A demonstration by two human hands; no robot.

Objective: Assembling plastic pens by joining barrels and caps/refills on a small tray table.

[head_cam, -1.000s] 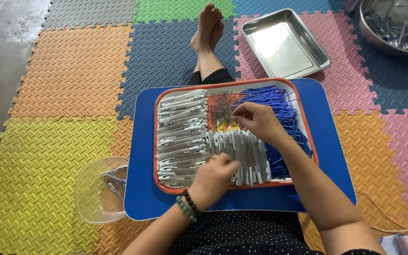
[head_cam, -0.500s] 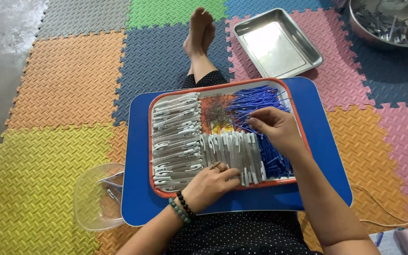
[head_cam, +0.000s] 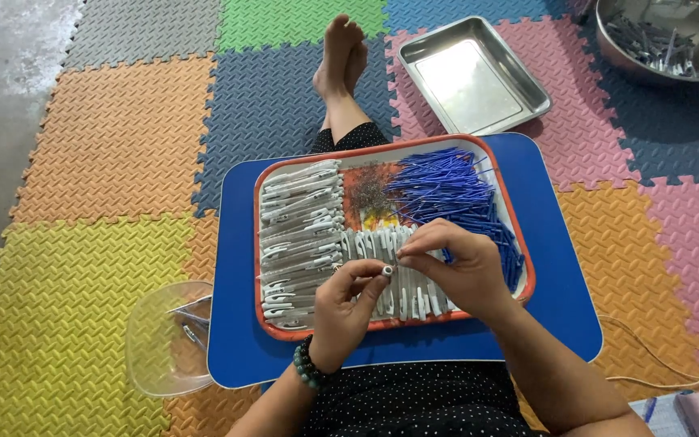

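Clips [head_cam: 301,235] fill a tray [head_cam: 519,243] above coloured foam mats [head_cam: 115,137].

Soft, even daylight falling across scene; shadows staying faint. Glare washing over steel tray [head_cam: 473,74] and bowl [head_cam: 673,32]. Focus holding sharp throughout; wide lens bending foam mats [head_cam: 107,146] slightly at edges.

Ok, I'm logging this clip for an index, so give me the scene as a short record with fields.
setting: person seated on coloured foam floor mats
work surface: blue lap tray bearing an orange-rimmed tray
tray contents: white plastic pieces, blue sticks
left hand: pinches a small white piece
right hand: fingertips meet that piece
nearby: steel pan, steel bowl, clear container
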